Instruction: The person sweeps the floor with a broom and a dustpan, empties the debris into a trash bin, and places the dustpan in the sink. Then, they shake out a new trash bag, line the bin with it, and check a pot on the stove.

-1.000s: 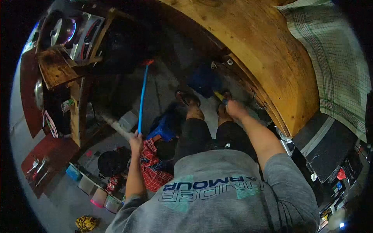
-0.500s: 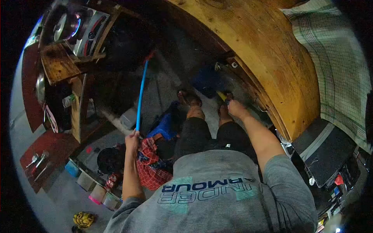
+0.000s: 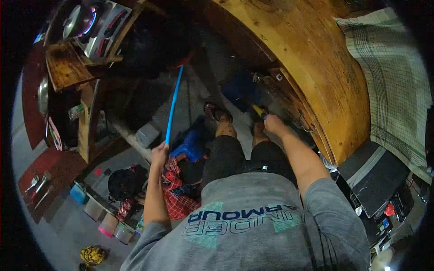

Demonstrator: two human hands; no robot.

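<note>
left hand: the left hand (image 3: 159, 156) has its fingers clamped around the blue stick of a broom (image 3: 174, 106).
broom: it slants forward from the fist, leaning a little right, to a red head (image 3: 184, 62) in shadow; the bristles are too dark to make out.
right hand: the right hand (image 3: 274, 124), low beside the right shin, has its fingers closed on a yellow handle (image 3: 259, 111).
dustpan: the dark blue dustpan (image 3: 240, 92) is just ahead of the feet, right of the broom; whether it touches the floor is hard to tell.
by the left arm: a red checked cloth (image 3: 178, 203) lies near a blue cloth (image 3: 192, 147).
upper left: a stove (image 3: 106, 38) glows blue under a round pot (image 3: 72, 22).
right side: a wooden counter (image 3: 316, 58) curves past the right arm.
</note>
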